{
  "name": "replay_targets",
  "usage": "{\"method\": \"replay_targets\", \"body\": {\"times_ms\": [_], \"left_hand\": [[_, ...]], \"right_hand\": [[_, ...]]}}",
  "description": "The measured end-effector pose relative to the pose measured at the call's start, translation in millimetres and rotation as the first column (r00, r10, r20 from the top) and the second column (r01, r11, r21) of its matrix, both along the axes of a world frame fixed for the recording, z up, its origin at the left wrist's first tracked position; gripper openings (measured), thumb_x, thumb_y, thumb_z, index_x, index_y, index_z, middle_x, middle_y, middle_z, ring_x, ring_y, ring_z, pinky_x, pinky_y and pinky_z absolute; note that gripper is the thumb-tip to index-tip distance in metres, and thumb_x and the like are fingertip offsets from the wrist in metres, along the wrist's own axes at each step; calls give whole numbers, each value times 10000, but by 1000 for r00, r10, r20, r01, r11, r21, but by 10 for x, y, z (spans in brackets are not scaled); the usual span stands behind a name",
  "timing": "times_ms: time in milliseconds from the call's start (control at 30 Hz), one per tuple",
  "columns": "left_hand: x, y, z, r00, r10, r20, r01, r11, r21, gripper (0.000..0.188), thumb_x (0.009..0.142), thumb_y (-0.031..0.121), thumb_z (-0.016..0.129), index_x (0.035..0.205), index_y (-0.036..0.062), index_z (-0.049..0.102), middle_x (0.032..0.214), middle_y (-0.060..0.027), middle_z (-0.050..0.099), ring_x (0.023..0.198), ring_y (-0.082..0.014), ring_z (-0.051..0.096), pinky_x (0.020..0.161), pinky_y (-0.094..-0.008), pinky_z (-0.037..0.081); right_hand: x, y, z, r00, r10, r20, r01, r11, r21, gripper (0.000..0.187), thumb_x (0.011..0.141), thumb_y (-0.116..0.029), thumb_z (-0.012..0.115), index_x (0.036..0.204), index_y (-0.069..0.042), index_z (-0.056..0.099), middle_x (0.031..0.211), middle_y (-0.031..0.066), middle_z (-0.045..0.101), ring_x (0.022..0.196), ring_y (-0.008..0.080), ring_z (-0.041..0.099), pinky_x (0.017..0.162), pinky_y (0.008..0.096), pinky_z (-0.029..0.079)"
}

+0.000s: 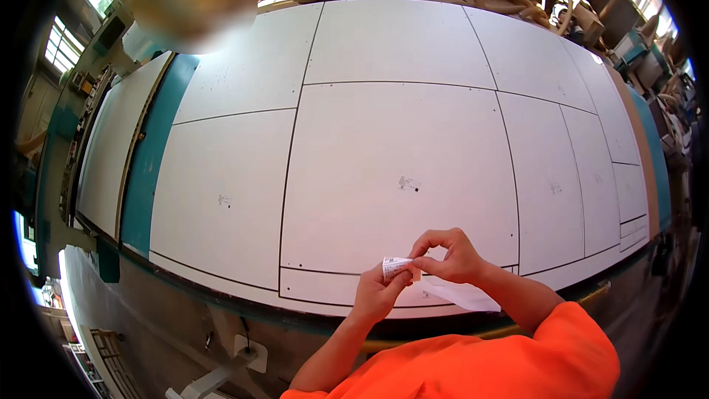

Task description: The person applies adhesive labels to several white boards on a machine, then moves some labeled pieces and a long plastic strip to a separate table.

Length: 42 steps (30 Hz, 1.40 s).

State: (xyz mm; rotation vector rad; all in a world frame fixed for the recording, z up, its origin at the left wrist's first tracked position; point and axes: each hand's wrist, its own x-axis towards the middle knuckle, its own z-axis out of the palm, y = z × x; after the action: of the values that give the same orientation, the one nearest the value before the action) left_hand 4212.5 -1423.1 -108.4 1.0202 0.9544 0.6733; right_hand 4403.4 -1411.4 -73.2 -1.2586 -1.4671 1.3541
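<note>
Over the near edge of a large white panel, both my hands are close together at a small printed label. My left hand grips it between thumb and fingers. My right hand pinches at its right edge with thumb and forefinger, the other fingers curled. A thin white strip, like label backing paper, trails to the right below my hands; whether it joins the label is hidden. Dark cut lines divide the panel into several rectangular pieces, and a small printed label lies on the large middle one.
More small labels sit on the left piece and the right piece. A teal strip of the table shows at the left. At the far side are dust hoses and machine parts. A pale metal arm stands below the near edge.
</note>
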Motion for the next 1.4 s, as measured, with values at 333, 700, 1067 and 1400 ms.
{"method": "replay_targets", "body": {"times_ms": [333, 700, 1067, 1400], "left_hand": [[91, 562, -644, 977, -160, -139, 148, 985, -90, 223, 857, 147, 612, 1051, 37, 627, 939, -33, 652, 857, -102, 593, 745, -243, 467], [573, 845, -845, 974, -209, -91, 197, 973, -124, 219, 870, 128, 593, 1068, 41, 621, 866, -21, 633, 782, -76, 550, 686, -232, 445], [627, 798, -777, 972, -227, -56, 225, 973, -41, 262, 873, 89, 560, 1121, 10, 580, 945, -47, 629, 832, -100, 560, 723, -258, 461], [383, 906, -652, 923, -156, -351, 79, 971, -225, 182, 820, 119, 628, 951, -7, 616, 813, -32, 615, 725, -86, 533, 627, -241, 438]], "right_hand": [[385, 645, -804, 970, 45, -240, -140, 906, -398, 129, 814, -106, 626, 904, -16, 647, 930, 84, 664, 908, 147, 593, 873, 307, 436], [790, 1012, -1054, 981, 180, -74, -180, 984, -2, 149, 751, -51, 671, 900, -66, 679, 848, 58, 660, 775, 169, 618, 694, 277, 478], [1247, 1827, -1117, 881, 75, -466, -199, 954, -223, 129, 829, -82, 635, 751, -12, 559, 909, 87, 630, 870, 154, 584, 808, 300, 453], [1527, 4756, -1805, 838, -546, -1, 503, 771, 390, 247, 817, -222, 596, 887, 14, 617, 941, 97, 653, 886, 199, 602, 797, 300, 460]]}}
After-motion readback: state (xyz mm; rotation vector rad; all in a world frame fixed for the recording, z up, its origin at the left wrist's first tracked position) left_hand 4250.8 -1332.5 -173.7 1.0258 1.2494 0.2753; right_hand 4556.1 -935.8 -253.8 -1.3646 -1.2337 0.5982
